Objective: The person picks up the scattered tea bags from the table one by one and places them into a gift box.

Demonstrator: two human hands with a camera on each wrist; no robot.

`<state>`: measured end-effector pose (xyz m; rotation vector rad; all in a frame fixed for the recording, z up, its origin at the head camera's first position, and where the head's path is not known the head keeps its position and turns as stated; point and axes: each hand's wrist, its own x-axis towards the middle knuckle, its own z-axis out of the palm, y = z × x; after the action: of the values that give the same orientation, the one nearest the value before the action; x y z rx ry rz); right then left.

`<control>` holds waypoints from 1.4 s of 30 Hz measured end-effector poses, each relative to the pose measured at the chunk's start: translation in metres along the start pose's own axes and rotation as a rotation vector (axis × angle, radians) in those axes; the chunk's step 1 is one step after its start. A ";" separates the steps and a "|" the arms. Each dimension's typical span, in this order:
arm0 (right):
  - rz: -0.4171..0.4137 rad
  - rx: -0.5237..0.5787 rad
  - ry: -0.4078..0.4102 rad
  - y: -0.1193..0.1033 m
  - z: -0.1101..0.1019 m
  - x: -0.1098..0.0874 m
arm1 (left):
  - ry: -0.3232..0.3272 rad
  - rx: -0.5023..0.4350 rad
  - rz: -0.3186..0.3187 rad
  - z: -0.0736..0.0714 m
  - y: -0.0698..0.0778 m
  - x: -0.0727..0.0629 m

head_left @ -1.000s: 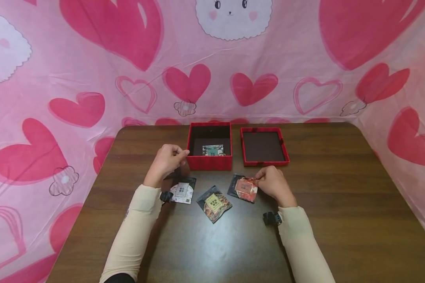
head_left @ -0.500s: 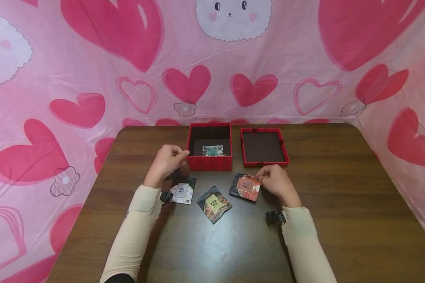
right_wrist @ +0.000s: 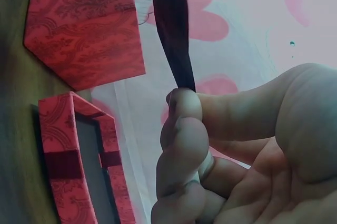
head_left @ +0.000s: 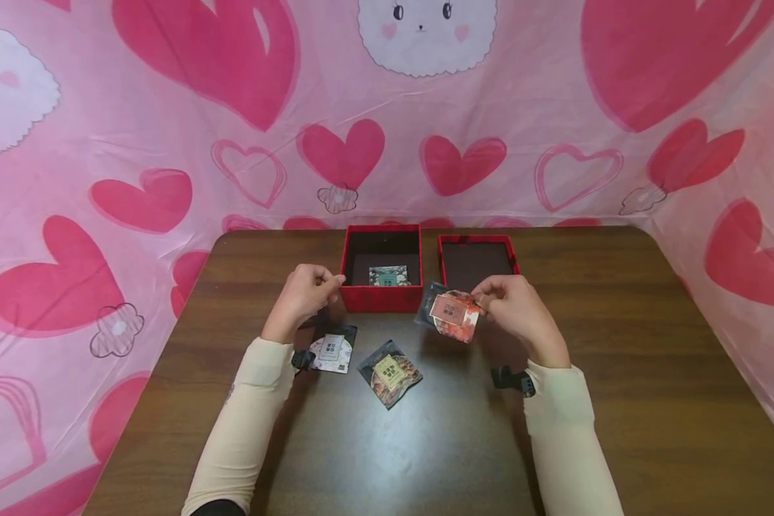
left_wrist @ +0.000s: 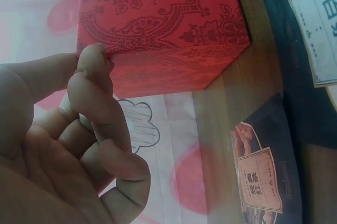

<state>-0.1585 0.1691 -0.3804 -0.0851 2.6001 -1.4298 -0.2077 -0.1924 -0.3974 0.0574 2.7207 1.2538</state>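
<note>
My right hand (head_left: 514,308) pinches a tea sachet (head_left: 453,315) with an orange-red label by its right edge, holding it tilted above the table. In the right wrist view the sachet shows as a dark strip rising from the fingertips. My left hand (head_left: 302,295) holds the front left corner of the red patterned box (head_left: 382,299) between thumb and forefinger. Inside that box lies a green-labelled sachet (head_left: 389,275). A white-labelled sachet (head_left: 332,349) and a yellow-labelled one (head_left: 390,373) lie on the table. The left wrist view also shows a black tea sachet (left_wrist: 258,176) with a pink label.
To the right of the box, the red lid (head_left: 471,258) lies with its dark inside up, partly covered by the right hand. The brown wooden table (head_left: 632,373) reaches back to a pink heart-printed cloth (head_left: 529,86).
My right hand has lifted the orange-red sachet off the table, moving it up and slightly right toward the lid. The left hand stays at the box corner.
</note>
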 end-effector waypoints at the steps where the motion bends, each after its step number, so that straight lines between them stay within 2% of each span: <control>1: 0.003 0.013 -0.003 0.000 0.001 0.001 | -0.002 -0.001 0.001 0.000 0.000 0.000; 7: -0.008 0.037 0.014 -0.002 0.004 0.008 | 0.006 -0.002 0.004 -0.002 0.001 0.000; 15: -0.019 0.029 0.012 -0.018 0.009 0.025 | 0.011 -0.005 0.003 -0.004 -0.001 0.000; 23: 0.000 0.053 0.029 -0.035 0.015 0.058 | 0.011 -0.002 0.011 -0.005 0.000 0.001; 32: -0.029 0.107 0.067 -0.063 0.032 0.094 | 0.010 -0.012 0.015 -0.003 0.001 0.003; 36: -0.013 0.125 0.078 -0.072 0.042 0.102 | 0.008 -0.011 0.005 -0.001 0.002 0.002; 42: 0.007 0.133 0.086 -0.072 0.052 0.104 | -0.005 -0.003 -0.020 0.000 0.000 -0.002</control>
<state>-0.2536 0.0733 -0.3595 0.0026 2.5604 -1.6342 -0.2059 -0.1931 -0.3972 0.0334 2.7087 1.2506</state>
